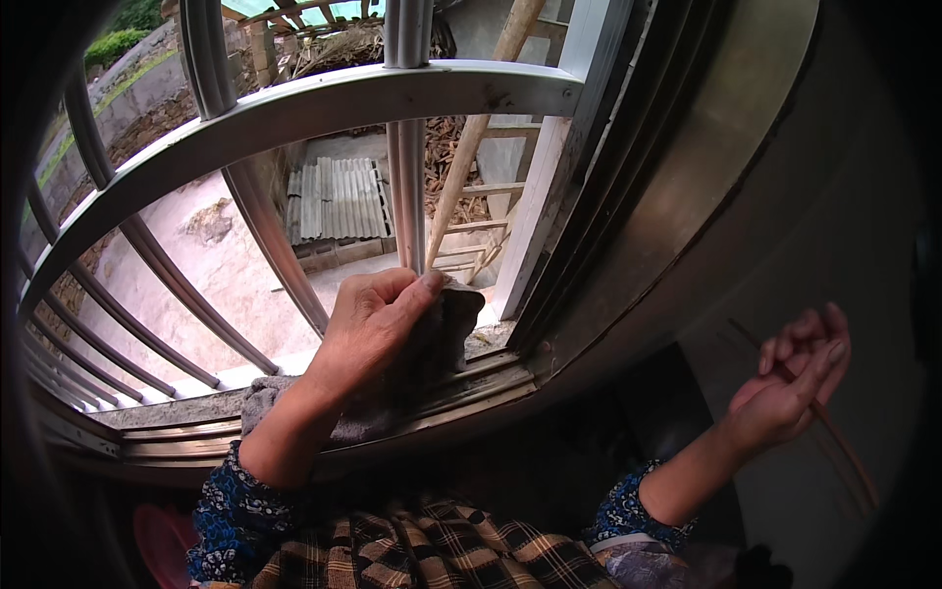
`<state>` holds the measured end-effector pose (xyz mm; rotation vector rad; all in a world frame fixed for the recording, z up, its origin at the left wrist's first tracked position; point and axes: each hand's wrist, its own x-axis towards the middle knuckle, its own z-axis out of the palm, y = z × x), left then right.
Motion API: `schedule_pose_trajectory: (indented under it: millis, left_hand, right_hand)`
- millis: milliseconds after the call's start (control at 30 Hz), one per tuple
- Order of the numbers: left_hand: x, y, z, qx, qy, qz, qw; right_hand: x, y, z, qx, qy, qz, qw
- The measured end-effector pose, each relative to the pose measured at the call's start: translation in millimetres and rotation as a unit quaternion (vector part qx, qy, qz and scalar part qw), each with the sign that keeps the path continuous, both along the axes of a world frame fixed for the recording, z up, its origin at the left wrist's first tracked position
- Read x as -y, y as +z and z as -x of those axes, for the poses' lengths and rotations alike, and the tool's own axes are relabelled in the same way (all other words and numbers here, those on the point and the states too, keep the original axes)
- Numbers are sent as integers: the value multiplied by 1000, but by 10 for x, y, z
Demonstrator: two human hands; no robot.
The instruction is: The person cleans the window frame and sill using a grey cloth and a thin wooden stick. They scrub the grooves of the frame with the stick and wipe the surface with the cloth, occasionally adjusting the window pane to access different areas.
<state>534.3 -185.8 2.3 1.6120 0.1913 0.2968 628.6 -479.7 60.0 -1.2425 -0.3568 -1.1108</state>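
My left hand [372, 316] is over the window sill, thumb and curled fingers pinching the top of a dark, damp-looking cloth [452, 331]. The cloth hangs just in front of the foot of a metal window bar [407, 195]. Below my left wrist, a grey rag [266, 394] lies across the sliding-window track [456, 386]; whether it joins the dark cloth is hidden. Off to the right, my right hand [795, 379] is raised by the wall, a thin brown stick [846, 449] lying through its loosely bent fingers.
A curved-looking metal crossbar [316, 110] and upright bars close off the window. The window frame [662, 147] rises at right. Outside are a wooden ladder [460, 169], corrugated sheets [335, 199] and concrete ground. A pink plastic object [162, 541] is low at left.
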Motion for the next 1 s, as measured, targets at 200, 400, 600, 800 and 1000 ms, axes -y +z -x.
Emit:
schedule_pose_trajectory:
  millis: [200, 400, 600, 800, 1000]
  left_hand:
    - [479, -638, -212, 62, -148, -206, 965]
    - [681, -1007, -256, 129, -112, -423, 890]
    - [884, -1065, -229, 118, 7, -602, 790]
    - [811, -1023, -219, 131, 39, -622, 771]
    - [817, -1057, -136, 89, 68, -657, 745]
  right_hand:
    - [-119, 763, -162, 107, -47, 104, 988]
    - [-411, 1621, -178, 292, -129, 213, 924]
    - [-970, 2217, -443, 443, -311, 245, 804]
    - [-1206, 1978, -251, 457, -389, 332, 728]
    - [-1184, 1999, -339, 461, -378, 328, 733]
